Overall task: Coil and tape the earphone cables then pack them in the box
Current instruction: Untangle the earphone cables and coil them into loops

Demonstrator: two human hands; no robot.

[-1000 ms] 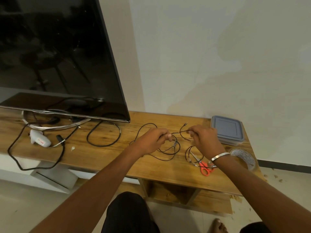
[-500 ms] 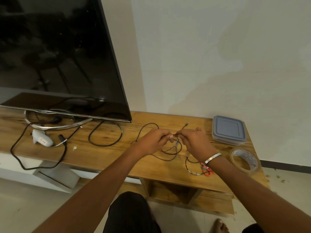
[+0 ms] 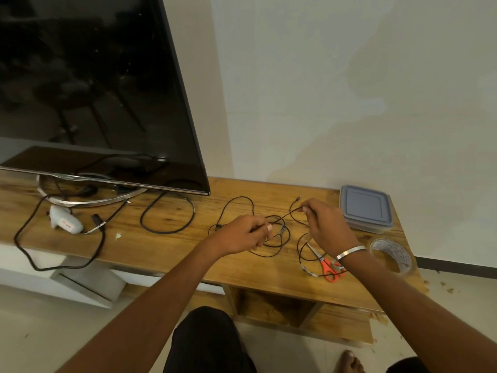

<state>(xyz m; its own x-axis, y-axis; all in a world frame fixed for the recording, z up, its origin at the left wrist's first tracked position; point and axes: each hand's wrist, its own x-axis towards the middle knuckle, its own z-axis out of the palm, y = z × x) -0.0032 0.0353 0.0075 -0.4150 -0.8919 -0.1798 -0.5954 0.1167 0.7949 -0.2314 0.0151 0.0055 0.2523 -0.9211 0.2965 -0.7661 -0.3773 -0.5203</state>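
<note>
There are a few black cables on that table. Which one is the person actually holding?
The thin earphone cable, stretched between the left hand and right hand. The thicker black loop by the TV lies untouched.

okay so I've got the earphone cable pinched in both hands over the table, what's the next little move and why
Probably bring the right hand back to the left hand to lay one loop into the left pinch. The earphone cable runs taut between them, while the rest lies loose on the table, so coiling has barely begun. The tape roll and the lidded box come later.
</note>
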